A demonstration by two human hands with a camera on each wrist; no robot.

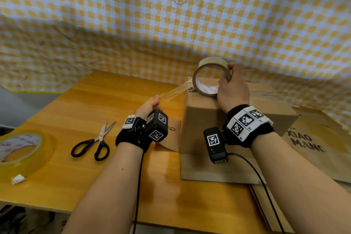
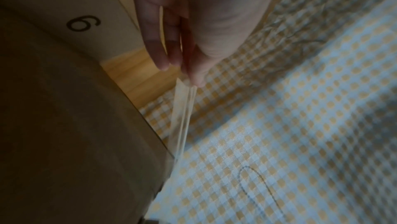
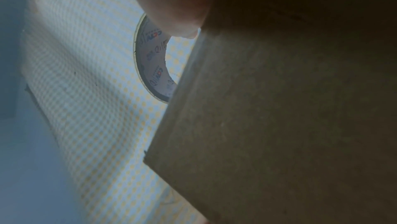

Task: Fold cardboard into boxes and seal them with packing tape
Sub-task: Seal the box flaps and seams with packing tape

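A folded cardboard box (image 1: 212,123) stands on the wooden table (image 1: 106,100). On its top my right hand (image 1: 230,85) grips a roll of clear packing tape (image 1: 207,66), held upright on edge; the roll's printed core (image 3: 154,64) shows in the right wrist view beside the box wall (image 3: 279,108). A strip of clear tape (image 1: 173,92) stretches from the roll leftward and down to my left hand (image 1: 152,103), which pinches its free end. In the left wrist view the tape strip (image 2: 182,117) runs from my fingertips (image 2: 197,81) past the box corner (image 2: 107,125).
Black-handled scissors (image 1: 95,142) lie left of my left wrist. A second, larger tape roll (image 1: 22,150) sits at the table's left edge. Flat cardboard sheets (image 1: 315,150) printed with letters lie under and right of the box. A yellow checked cloth (image 1: 171,15) hangs behind.
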